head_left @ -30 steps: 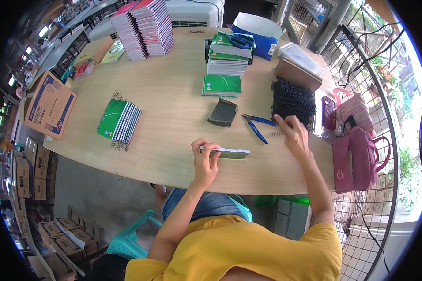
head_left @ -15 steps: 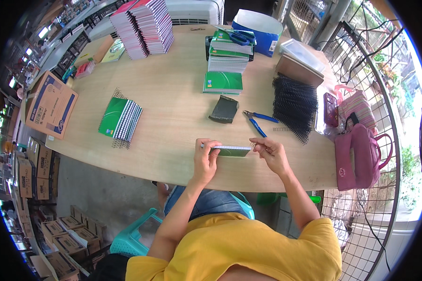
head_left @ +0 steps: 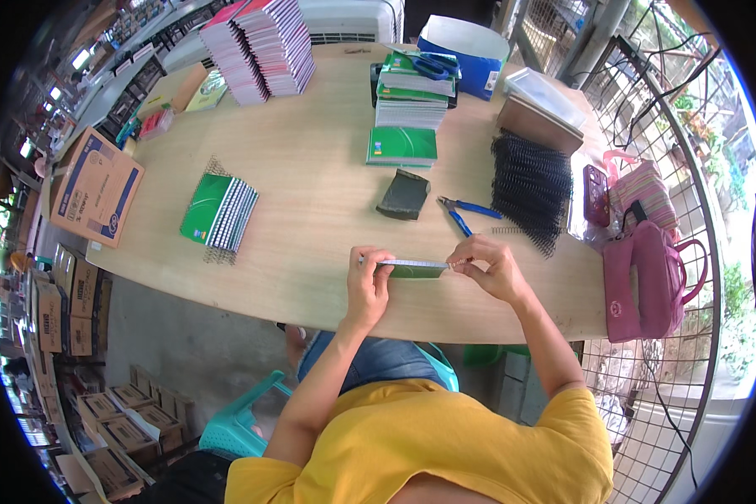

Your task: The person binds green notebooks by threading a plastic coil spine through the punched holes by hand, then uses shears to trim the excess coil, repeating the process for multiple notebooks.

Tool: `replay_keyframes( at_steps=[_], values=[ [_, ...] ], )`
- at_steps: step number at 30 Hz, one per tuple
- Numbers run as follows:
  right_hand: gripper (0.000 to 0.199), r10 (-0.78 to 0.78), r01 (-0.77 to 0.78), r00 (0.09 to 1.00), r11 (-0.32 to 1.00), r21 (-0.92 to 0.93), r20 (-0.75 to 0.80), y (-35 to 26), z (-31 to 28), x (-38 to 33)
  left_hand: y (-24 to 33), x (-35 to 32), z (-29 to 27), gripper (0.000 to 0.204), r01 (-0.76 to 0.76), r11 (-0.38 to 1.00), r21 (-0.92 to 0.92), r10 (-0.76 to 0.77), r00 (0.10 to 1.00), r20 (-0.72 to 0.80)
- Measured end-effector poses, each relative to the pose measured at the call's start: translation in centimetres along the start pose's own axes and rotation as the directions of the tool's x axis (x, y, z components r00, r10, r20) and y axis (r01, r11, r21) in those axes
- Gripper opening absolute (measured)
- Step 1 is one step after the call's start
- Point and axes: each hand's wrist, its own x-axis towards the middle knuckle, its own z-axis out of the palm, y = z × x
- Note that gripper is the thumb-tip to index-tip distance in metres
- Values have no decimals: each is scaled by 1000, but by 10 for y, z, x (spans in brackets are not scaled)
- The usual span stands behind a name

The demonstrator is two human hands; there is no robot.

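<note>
— On the wooden surface (head_left: 311, 176)?
— Finished notebooks (head_left: 220, 212) piled left, loose coils (head_left: 529, 186) right.
— And the fingers?
— Left hand (head_left: 368, 284) and right hand (head_left: 489, 267) pinching one notebook (head_left: 415, 268) at the near edge, binding seemingly unfinished.

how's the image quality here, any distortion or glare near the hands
Head view: strong fisheye, so the table edge bows and the corners go black. Light is soft, even daylight with faint shadows. No glare on the notebook held between the left hand and right hand; both are sharp. The rim areas at the right look overexposed.
</note>
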Motion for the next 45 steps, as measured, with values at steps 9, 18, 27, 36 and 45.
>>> replay_keyframes(
  at_steps=[9,18,27,36,45],
  values=[
    [28,-20,23,1000,972,-232,16,-8,7,-1,4,2,-2,19,13,999,51,-12,1000,-17],
    [25,-128,121,992,912,-392,9,-29,20,8,0,0,-4,19,7,1000,24,-7,1000,-21],
    [42,-116,125,992,886,-447,48,-16,15,39,-3,1,-8,18,-18,1000,24,18,1000,8],
    [53,-42,150,973,861,-485,226,22,22,116,-8,13,-7,61,-48,988,148,58,996,-66],
    [68,106,-274,896,896,348,432,8,-12,50,-16,20,-11,58,-81,996,47,82,996,-15]
  ],
)
